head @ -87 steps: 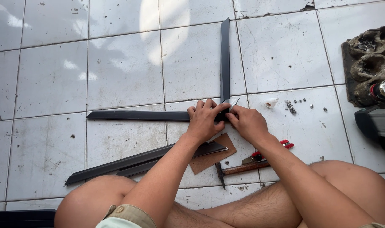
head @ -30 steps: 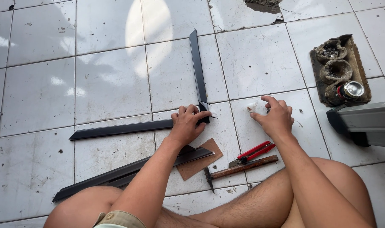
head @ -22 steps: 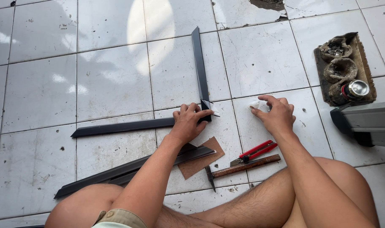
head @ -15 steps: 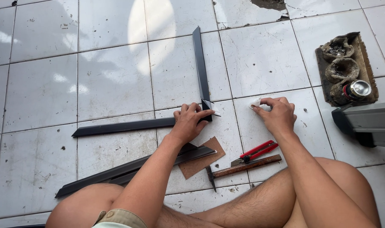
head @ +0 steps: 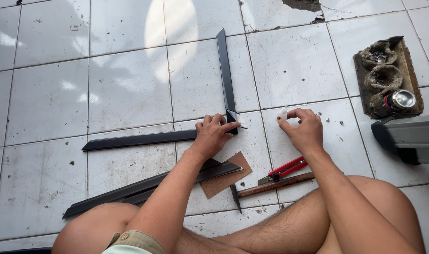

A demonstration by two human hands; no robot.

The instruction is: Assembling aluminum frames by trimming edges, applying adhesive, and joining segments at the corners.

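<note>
We sit on the tiled floor (head: 130, 89), and our left hand (head: 213, 136) presses down on the corner where two black strips meet at mid-frame: one strip (head: 226, 75) runs up toward the top, the other (head: 139, 139) runs left, so the pair already lies as an L. The left fingers are spread flat over the joint, pinning it and gripping nothing. Our right hand (head: 303, 129), just right of centre, pinches a small white tube (head: 282, 113) between thumb and fingertips, held apart from the corner. We judge one corner is lined up but not yet fixed. Two more strips (head: 144, 190) lie unused at lower left, partly over a brown card (head: 226, 178). A hammer (head: 271, 187) and a red cutter (head: 285, 169) rest untouched near our knee, so much of the framing looks left to do.
</note>
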